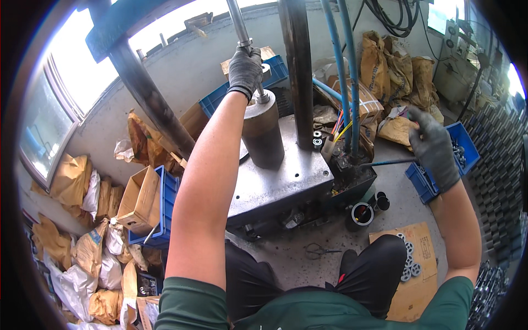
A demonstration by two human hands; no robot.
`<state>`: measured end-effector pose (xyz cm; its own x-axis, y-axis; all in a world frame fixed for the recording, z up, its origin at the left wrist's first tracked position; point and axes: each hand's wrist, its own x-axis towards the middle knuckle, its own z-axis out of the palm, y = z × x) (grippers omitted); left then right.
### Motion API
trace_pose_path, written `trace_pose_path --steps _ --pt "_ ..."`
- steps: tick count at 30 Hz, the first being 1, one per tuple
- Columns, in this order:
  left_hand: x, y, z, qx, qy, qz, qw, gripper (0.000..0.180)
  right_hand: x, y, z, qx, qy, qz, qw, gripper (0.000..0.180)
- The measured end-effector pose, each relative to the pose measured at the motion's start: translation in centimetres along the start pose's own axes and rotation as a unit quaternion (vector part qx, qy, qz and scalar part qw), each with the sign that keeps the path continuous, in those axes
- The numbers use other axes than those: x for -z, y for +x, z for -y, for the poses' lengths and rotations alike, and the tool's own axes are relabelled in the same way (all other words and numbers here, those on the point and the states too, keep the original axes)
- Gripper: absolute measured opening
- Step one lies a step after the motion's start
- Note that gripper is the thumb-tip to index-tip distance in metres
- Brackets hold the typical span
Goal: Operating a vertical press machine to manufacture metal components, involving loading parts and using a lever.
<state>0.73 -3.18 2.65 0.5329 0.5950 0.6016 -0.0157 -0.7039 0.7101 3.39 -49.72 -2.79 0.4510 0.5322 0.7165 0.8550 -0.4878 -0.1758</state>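
Head view: left hand [246, 69] raised, curled around rod [237, 21].

The left hand [245, 71], wrapped around the metal rod [237, 21], hides its middle; the rod's top runs out of the picture; the right hand [436, 151] covers part of a blue bin [467, 144], and whether it touches the black lever [388, 162] cannot be told; contents of the round black container [352, 222] are too small to tell; blue hoses [335, 49] are cut off above.
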Motion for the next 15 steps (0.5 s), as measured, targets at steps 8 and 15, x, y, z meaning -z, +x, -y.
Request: trace_pose_path --steps 8,15 --pt "-0.2 0.3 0.4 -0.003 -0.016 0.007 1.0 0.024 3.5 -12.8 3.8 -0.026 0.029 0.449 0.892 0.028" --pt "-0.3 0.6 0.6 0.014 -0.019 0.01 1.0 0.025 3.5 -12.9 3.7 -0.051 0.028 0.462 0.885 0.024"
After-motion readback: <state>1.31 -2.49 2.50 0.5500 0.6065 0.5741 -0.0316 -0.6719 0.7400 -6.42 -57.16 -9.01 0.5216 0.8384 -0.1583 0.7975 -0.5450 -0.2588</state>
